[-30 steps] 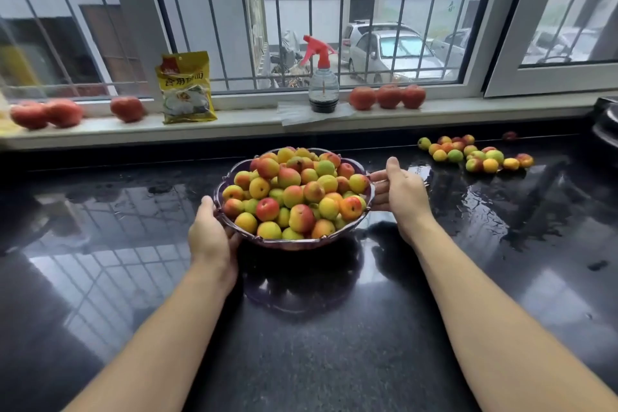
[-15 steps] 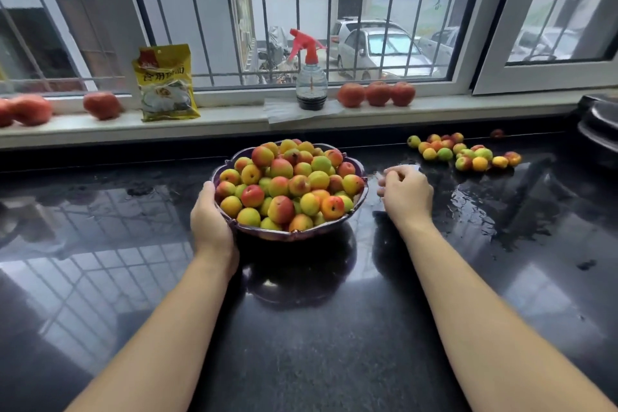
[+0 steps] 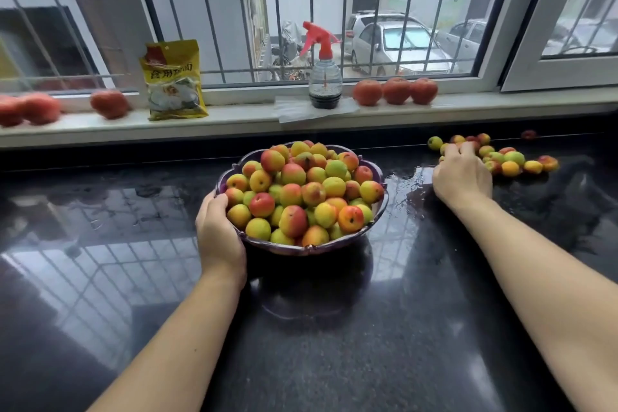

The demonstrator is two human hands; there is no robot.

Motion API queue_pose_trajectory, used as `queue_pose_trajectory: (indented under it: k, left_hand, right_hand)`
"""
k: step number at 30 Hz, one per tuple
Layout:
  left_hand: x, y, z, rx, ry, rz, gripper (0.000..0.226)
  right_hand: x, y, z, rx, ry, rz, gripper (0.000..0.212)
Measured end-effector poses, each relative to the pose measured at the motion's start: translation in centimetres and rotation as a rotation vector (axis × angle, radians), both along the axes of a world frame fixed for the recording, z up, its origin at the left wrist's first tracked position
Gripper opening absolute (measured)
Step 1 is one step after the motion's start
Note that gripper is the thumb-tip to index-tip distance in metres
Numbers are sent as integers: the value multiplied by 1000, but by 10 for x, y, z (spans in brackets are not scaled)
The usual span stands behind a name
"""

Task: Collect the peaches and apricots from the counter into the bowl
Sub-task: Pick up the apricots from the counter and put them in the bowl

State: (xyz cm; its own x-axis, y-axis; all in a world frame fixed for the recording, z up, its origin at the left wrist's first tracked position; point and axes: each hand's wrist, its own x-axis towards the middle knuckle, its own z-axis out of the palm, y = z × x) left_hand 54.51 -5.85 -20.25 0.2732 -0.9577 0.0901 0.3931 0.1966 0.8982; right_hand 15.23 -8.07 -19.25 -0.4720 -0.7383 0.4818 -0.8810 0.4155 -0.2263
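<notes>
A purple scalloped bowl (image 3: 376,167) stands mid-counter, heaped with several yellow, green and red apricots (image 3: 302,192). My left hand (image 3: 219,231) grips the bowl's near left rim, thumb over the edge. A loose pile of apricots (image 3: 511,160) lies on the black counter at the back right. My right hand (image 3: 461,174) reaches over the left end of that pile, its fingers curled down onto the fruit; whether it grips any is hidden. One small dark red fruit (image 3: 528,134) lies apart by the back wall.
On the white sill stand three red peaches (image 3: 395,91), more peaches at the left (image 3: 109,104), a yellow packet (image 3: 174,80) and a red-topped spray bottle (image 3: 325,77) on clear plastic. The glossy black counter (image 3: 334,328) is wet near the bowl.
My right hand left the bowl's right side and moved right and back to the loose apricots. My left hand stays on the bowl's rim.
</notes>
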Motion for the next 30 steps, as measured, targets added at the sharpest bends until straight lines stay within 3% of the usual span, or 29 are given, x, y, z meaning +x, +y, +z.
queue_pose_trajectory:
  k: [2,6,8,12,16,19,21,25,30]
  left_hand:
    - [0,2,1,10,5,3,25]
    - [-1,5,3,25,-31,10,26]
    - [-1,6,4,42,-32,13,25]
    - [-1,8,8,62,-45,25,26]
    - [-2,9,9,67,-43,29,26]
    - [-3,13,11,78,-42,20,28]
    - [-3,15,14,80,-40,22,29]
    - [-3,16,15,94,-64,19,27]
    - [0,17,16,100,-91,29,24]
  right_hand:
    - [4,2,-2,-89,42,35,26]
    - [6,-4,-4,195,-48,23,38]
    - [10,-6,-5,216,-61,34,35]
    - [34,3,13,4,-236,142,19]
    - [85,32,57,-356,-443,423,11]
    - [135,51,82,-406,-541,719,7]
    - [159,56,86,-392,-465,796,7]
    - [173,58,75,-350,-436,800,7]
    - [137,64,65,-567,-519,549,13]
